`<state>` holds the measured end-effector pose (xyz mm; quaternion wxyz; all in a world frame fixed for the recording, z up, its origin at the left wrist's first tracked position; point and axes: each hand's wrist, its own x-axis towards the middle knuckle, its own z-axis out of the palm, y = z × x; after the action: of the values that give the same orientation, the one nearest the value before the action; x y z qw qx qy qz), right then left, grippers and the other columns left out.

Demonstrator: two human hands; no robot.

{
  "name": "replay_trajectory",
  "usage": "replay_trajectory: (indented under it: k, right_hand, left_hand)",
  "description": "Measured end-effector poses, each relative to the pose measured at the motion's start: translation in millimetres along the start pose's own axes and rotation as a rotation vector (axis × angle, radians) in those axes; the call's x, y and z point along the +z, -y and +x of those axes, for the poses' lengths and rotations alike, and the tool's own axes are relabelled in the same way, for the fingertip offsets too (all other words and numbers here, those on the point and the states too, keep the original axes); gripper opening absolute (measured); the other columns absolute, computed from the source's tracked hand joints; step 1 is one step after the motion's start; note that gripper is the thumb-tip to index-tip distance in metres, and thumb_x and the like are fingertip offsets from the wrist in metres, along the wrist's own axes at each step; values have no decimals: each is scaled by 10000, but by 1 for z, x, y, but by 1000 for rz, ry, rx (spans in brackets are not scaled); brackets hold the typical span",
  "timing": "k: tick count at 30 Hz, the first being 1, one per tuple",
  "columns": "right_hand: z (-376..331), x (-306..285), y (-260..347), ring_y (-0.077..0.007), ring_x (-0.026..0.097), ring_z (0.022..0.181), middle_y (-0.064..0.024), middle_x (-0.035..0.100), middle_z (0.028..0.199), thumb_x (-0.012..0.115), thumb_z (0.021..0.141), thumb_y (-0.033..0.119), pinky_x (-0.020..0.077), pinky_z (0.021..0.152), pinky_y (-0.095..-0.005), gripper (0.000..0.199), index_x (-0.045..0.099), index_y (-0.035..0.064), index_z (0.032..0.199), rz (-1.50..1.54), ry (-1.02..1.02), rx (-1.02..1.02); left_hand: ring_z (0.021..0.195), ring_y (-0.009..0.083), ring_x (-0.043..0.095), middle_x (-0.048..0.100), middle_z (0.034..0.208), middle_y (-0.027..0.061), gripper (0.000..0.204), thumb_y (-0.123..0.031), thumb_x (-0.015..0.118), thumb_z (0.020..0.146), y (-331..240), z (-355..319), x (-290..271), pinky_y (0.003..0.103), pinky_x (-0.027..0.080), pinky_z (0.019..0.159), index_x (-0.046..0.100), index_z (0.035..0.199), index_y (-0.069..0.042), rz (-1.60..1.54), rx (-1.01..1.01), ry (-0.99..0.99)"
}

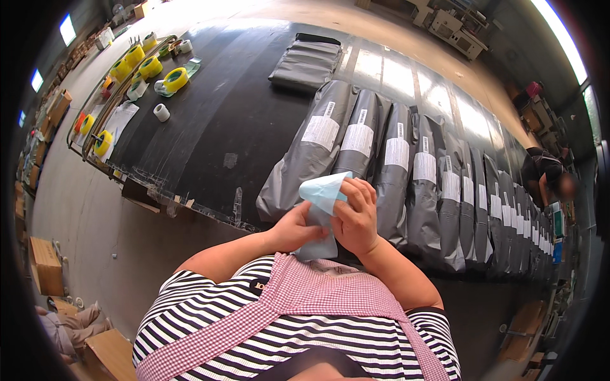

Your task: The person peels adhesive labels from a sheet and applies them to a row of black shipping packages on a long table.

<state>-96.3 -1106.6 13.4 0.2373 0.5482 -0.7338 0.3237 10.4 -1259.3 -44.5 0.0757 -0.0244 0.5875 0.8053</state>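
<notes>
In front of my chest I hold a light blue paper sheet (321, 189), curled over at its top and hanging down between my hands. My left hand (297, 230) grips its left side, with the thumb pointing up along the paper. Higher up, my right hand (357, 214) pinches the right edge with bent fingers. Just beyond my hands lies a long grey plastic mailing bag (284, 181), filled and bearing a white label (321, 131). Several similar labelled packages, such as the grey package (395, 181), lie side by side and run off to the right.
The black table (210, 114) carries a stack of flat grey bags (310, 60) at its far side. Yellow tape rolls (175, 79) and a small white roll (161, 112) lie at the left, near a metal rack (89, 149). Another person (548, 171) bends over at the far right.
</notes>
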Motion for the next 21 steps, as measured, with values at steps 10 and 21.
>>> replay_trajectory:
  k: [10,21]
  right_hand:
    - [-36,-12,14,-168,610,948,-85,623,1014,463,989,40,486,838,-346,172,528,24,1148,1128,203,917]
    - [-102,-33,-2,-221,512,1229,-49,543,1335,594,956,545,410,1040,-496,629,445,93,1367,1629,89,1395]
  left_hand:
    - [814,240,570,617,824,81,232,-96,842,708,-19,2,9,355,466,717,721,906,-73,821,700,-451]
    - [644,260,657,660,841,153,277,16,722,848,-43,61,79,347,515,548,471,954,-37,684,1137,-325]
